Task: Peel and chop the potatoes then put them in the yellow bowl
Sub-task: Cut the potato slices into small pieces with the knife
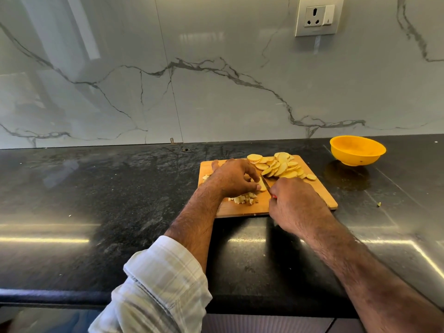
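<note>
Black counter (120, 188), board (322, 195). Left hand (233, 176) pinches potato slices (262, 186); right hand (295, 203) grips knife (265, 182). Blade beside fingertips: cut risk. Yellow bowl (358, 150) apart, empty.

Home kitchen: dark polished stone table (120, 188), marble-veined backsplash (216, 92) with wall socket (317, 16), wooden cutting board (242, 210) carrying sliced potato (281, 167).

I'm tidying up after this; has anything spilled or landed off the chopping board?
Mostly no. The slices and diced bits sit on the chopping board. One small greenish scrap lies on the dark counter right of the board, with a few pale specks elsewhere. The yellow bowl stands upright and looks empty.
</note>
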